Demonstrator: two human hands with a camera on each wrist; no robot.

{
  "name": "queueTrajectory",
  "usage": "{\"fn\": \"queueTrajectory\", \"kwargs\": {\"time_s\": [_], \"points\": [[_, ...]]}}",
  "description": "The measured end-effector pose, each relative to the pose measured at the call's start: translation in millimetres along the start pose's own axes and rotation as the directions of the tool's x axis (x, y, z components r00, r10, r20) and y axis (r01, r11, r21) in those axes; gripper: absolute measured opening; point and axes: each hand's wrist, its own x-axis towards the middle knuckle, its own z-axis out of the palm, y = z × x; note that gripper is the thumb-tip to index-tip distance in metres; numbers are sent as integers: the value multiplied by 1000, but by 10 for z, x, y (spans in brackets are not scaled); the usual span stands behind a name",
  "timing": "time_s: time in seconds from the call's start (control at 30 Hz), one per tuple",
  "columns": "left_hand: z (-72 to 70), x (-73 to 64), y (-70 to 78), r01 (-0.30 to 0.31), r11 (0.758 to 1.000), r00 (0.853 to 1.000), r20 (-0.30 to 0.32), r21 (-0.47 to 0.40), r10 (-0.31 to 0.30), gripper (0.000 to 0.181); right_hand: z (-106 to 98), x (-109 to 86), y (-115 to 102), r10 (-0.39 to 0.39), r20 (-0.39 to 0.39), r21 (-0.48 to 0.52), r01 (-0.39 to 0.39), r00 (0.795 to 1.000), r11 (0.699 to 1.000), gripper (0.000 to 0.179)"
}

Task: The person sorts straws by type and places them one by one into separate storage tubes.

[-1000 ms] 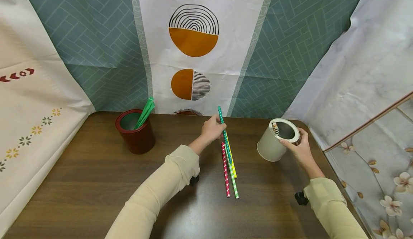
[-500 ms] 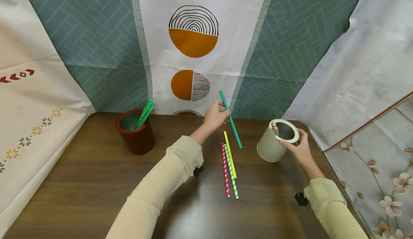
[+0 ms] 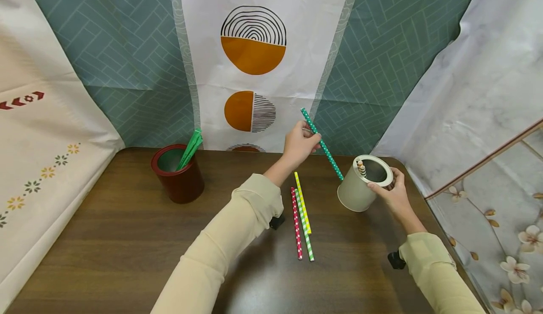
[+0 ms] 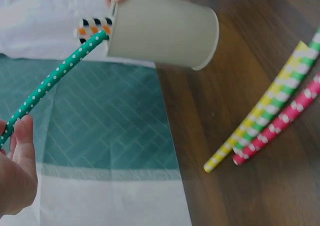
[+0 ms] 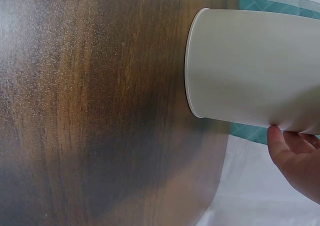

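Green with white dots, a slender straw [image 3: 327, 154] is pinched between the thumb and fingers of the left hand [image 3: 299, 145], raised over the back edge of the wooden counter [image 3: 127, 238] and slanting down to the right. Its lower end is near the rim of a cream cylindrical container [image 3: 355, 194] by the back right corner; whether they touch cannot be told. The right hand [image 3: 395, 194] grips that container by its right side, thumb at the rim. Striped straws [image 3: 362, 169], black-and-white and orange-and-white, poke out on the opening's left, the side facing the dotted straw, and take up part of the mouth.

Between the containers, well in from the side edges, lie a yellow-and-white straw [image 3: 301, 196], a green-and-white striped straw [image 3: 308, 244] and a red straw with white dots [image 3: 296, 224], close together lengthwise. Toward the back left corner stands a dark red cylindrical container [image 3: 183, 182], bright green strips [image 3: 190, 150] leaning out of it. Teal-and-white patterned cloth [image 3: 135, 69] hangs behind the back edge.
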Motion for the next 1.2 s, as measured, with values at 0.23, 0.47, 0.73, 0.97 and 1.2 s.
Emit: {"fn": "queueTrajectory", "kwargs": {"time_s": [0.23,0.47,0.73,0.97,1.2], "points": [[240,-38,128,-48,999,999,-9,11,48,22,-3,12,4,0,-7,-6,0,1000,1000,68],[484,-104,127,-79,994,996,-46,71,82,22,-9,15,1,9,3,-28,-9,1000,1000,68],[677,-182,28,-116,985,988,-87,128,127,21,-17,24,16,11,9,-40,-11,1000,999,69],[790,-234,-22,-112,974,988,-87,196,131,21,-21,26,9,11,17,-37,-11,1000,999,70],[874,-274,-94,-99,959,992,-54,265,117,21,-22,19,12,5,11,-30,-4,1000,1000,68]]}}
